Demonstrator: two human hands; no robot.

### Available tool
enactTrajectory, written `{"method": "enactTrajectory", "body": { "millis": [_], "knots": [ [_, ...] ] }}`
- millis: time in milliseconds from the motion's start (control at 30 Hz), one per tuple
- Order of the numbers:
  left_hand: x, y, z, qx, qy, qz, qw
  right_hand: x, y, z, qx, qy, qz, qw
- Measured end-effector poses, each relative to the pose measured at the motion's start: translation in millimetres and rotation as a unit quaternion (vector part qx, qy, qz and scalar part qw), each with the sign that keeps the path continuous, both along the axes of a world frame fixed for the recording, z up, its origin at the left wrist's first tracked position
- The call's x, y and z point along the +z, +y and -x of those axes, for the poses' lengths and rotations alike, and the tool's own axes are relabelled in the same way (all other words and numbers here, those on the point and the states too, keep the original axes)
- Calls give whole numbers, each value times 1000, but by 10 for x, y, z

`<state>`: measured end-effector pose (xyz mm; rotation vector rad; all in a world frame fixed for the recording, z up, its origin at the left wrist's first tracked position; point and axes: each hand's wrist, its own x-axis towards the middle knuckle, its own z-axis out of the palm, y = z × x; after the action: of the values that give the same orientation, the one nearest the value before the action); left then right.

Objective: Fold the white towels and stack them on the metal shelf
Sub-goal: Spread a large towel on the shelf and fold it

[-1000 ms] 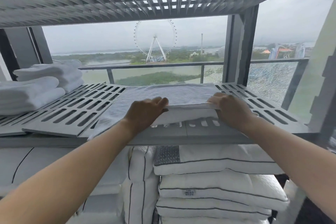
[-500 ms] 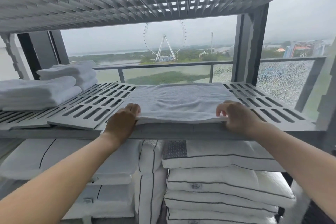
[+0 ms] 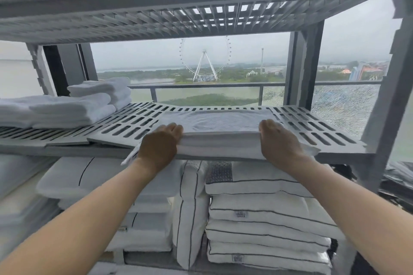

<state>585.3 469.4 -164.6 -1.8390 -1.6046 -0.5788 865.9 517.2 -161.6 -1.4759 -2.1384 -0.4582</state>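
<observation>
A folded white towel (image 3: 220, 128) lies flat on the slotted grey metal shelf (image 3: 312, 127), its front edge hanging slightly over the shelf's front rail. My left hand (image 3: 159, 146) grips the towel's front left corner, fingers on top. My right hand (image 3: 278, 140) holds the front right corner the same way. Two stacks of folded white towels (image 3: 67, 108) rest on the left part of the same shelf, one behind the other.
An upper slotted shelf (image 3: 178, 20) hangs close overhead. Grey uprights (image 3: 388, 105) stand at the right. Several white pillows with dark piping (image 3: 263, 214) fill the shelf below. A window with a railing lies behind.
My hands have spread apart to the towel's two front corners and the towel now lies folded thicker. The view has tilted up and pulled back slightly.
</observation>
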Motion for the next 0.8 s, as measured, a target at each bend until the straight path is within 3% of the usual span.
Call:
{"method": "enactTrajectory", "body": {
  "millis": [133,333,567,800],
  "knots": [
    [110,-582,157,5,32,-16,999,31,-312,175,3,-68,-38,997],
    [138,-1380,472,8,-7,-8,1000,101,-799,429,71,-45,-97,992],
    [108,-1960,801,57,-60,-3,997,77,-1179,767,161,-64,-91,981],
    [-59,-2318,1017,78,-83,-3,993,-124,-1322,1189,156,-58,-13,986]
  ]
}}
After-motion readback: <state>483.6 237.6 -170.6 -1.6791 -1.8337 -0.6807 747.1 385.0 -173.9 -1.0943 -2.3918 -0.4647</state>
